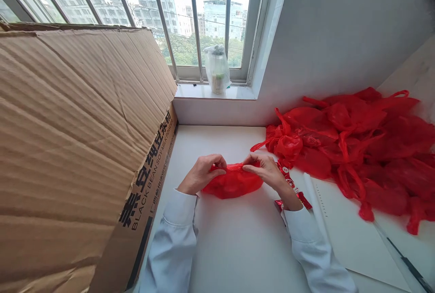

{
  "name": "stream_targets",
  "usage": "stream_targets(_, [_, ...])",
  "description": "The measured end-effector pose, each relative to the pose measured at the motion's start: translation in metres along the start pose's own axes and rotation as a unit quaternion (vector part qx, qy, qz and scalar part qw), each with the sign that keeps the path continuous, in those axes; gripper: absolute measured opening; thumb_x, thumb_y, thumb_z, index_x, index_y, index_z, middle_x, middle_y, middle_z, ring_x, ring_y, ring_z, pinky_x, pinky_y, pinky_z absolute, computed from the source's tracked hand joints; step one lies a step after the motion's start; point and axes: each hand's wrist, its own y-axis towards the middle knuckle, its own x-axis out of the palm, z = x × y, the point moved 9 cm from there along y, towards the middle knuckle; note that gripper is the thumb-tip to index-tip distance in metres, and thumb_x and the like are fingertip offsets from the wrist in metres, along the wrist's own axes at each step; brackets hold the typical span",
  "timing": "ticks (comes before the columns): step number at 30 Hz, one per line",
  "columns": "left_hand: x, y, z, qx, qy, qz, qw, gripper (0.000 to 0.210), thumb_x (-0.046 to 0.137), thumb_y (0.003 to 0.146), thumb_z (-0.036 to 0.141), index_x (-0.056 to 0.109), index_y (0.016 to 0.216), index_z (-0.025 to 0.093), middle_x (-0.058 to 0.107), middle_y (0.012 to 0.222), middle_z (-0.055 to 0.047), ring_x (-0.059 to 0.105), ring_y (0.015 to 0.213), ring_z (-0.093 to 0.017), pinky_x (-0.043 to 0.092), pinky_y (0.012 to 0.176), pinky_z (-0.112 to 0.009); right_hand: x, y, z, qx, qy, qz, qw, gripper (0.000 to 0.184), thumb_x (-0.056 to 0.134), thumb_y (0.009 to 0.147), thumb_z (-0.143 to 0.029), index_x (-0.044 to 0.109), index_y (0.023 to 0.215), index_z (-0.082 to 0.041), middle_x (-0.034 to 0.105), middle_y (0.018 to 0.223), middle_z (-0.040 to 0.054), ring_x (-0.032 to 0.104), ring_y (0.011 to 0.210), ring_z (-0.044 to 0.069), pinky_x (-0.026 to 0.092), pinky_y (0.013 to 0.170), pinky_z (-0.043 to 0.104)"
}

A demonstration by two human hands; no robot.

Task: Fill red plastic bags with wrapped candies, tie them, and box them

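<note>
A thin red plastic bag (233, 187) sits on the table between the two hands, directly below the fingertips. Its film is translucent and softly crinkled; the body bulges into a low, rounded oval, and the edge farthest from the person is gathered into fine pleats. The left hand (205, 173) pinches one end of that pleated edge between thumb and bent fingers, and the right hand (264, 171) pinches the other end the same way, the two grips a little apart with a strip of puckered film between them. Smooth, pale, softly creased cuffs (181, 207) cover both wrists.

Just beside the right wrist, partly hidden by it, lie small glossy red packets (303, 199) with pale printing. Farther right of the fingers spreads a heap of red bags (370, 143), plump and sheer, with twisted loops and knotted ends. Nearer the person than that heap lies a flat white notebook (356, 234) with small holes along one edge.

Well left of the fingers stands a large cardboard box (78, 125), its broad flap ribbed and creased. Under everything, the white table (244, 247) is smooth and matte. Beyond the fingers, on the glossy windowsill (190, 92), stands a rounded container (217, 73) wrapped in clear, wrinkled plastic.
</note>
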Motion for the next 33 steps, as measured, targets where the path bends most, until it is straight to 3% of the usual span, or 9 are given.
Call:
stream_targets(5, [-0.016, -0.012, -0.001, -0.011, -0.042, -0.032, 0.999, 0.016, 0.052, 0.087, 0.030, 0.061, 0.091, 0.018, 0.061, 0.085, 0.000, 0.056, 0.078, -0.013, 0.044, 0.068, -0.024, -0.017, 0.000, 0.017, 0.030, 0.081, 0.027, 0.996, 0.015, 0.064, 0.077, -0.033, 0.063, 0.084, -0.019, 0.066, 0.081, 0.0016, 0.061, 0.077, 0.016, 0.047, 0.071, 0.028])
stream_targets(9, [-0.014, -0.014, 0.002, -0.009, -0.030, -0.044, 0.999, 0.022, 0.052, 0.089, 0.034, 0.064, 0.098, 0.018, 0.060, 0.085, -0.001, 0.054, 0.077, -0.013, 0.043, 0.068, -0.024, -0.015, -0.003, 0.016, 0.034, 0.021, 0.011, 0.999, 0.024, 0.060, 0.081, -0.034, 0.064, 0.102, -0.022, 0.066, 0.086, 0.0020, 0.062, 0.083, 0.017, 0.045, 0.074, 0.028])
stream_targets(14, [0.003, -0.005, 0.009, -0.006, 0.011, -0.024, 1.000, 0.015, 0.070, 0.075, 0.028, 0.064, 0.085, 0.019, 0.056, 0.080, 0.001, 0.050, 0.075, -0.014, 0.038, 0.066, -0.025, 0.003, -0.006, -0.003, 0.014, -0.024, -0.033, 0.999, 0.025, 0.059, 0.084, -0.037, 0.065, 0.103, -0.023, 0.068, 0.084, 0.0013, 0.063, 0.083, 0.018, 0.045, 0.076, 0.029])
stream_targets(17, [0.014, 0.002, 0.012, 0.003, 0.015, -0.008, 1.000, 0.005, 0.063, 0.076, 0.015, 0.060, 0.076, 0.018, 0.056, 0.073, 0.002, 0.048, 0.069, -0.013, 0.036, 0.065, -0.025, 0.005, -0.006, -0.010, 0.006, -0.041, -0.019, 0.999, 0.019, 0.061, 0.082, -0.034, 0.067, 0.097, -0.023, 0.068, 0.086, 0.0007, 0.062, 0.085, 0.017, 0.044, 0.077, 0.028])
stream_targets(19, [0.014, 0.003, 0.014, 0.011, 0.007, 0.003, 1.000, 0.009, 0.058, 0.077, 0.011, 0.058, 0.071, 0.018, 0.055, 0.070, 0.003, 0.046, 0.064, -0.011, 0.034, 0.063, -0.025, 0.002, -0.006, -0.009, 0.006, -0.040, 0.002, 0.999, 0.021, 0.062, 0.080, -0.032, 0.067, 0.099, -0.023, 0.067, 0.084, 0.0003, 0.061, 0.084, 0.017, 0.044, 0.076, 0.027])
stream_targets(23, [-0.008, -0.003, 0.015, 0.019, -0.029, 0.043, 0.998, 0.013, 0.059, 0.078, 0.012, 0.059, 0.067, 0.019, 0.056, 0.068, 0.004, 0.046, 0.064, -0.011, 0.035, 0.063, -0.024, -0.008, -0.003, 0.004, 0.027, 0.012, 0.017, 0.999, 0.026, 0.066, 0.077, -0.034, 0.068, 0.099, -0.021, 0.065, 0.080, 0.0005, 0.061, 0.078, 0.016, 0.044, 0.072, 0.027])
stream_targets(29, [-0.058, -0.021, -0.010, -0.010, -0.167, 0.183, 0.969, 0.016, 0.060, 0.086, 0.034, 0.055, 0.081, 0.019, 0.052, 0.068, 0.004, 0.049, 0.063, -0.011, 0.037, 0.060, -0.023, -0.031, -0.005, 0.018, 0.040, 0.051, 0.063, 0.996, 0.025, 0.064, 0.077, -0.035, 0.069, 0.095, -0.018, 0.069, 0.090, 0.0034, 0.062, 0.083, 0.017, 0.047, 0.071, 0.027])
stream_targets(33, [-0.062, -0.024, -0.015, -0.016, -0.255, 0.215, 0.942, 0.020, 0.059, 0.087, 0.038, 0.049, 0.085, 0.020, 0.048, 0.069, 0.005, 0.043, 0.059, -0.009, 0.036, 0.056, -0.019, -0.029, -0.007, 0.015, 0.027, 0.023, 0.021, 0.999, 0.023, 0.061, 0.079, -0.033, 0.070, 0.097, -0.020, 0.069, 0.097, 0.0029, 0.062, 0.090, 0.018, 0.048, 0.077, 0.028])
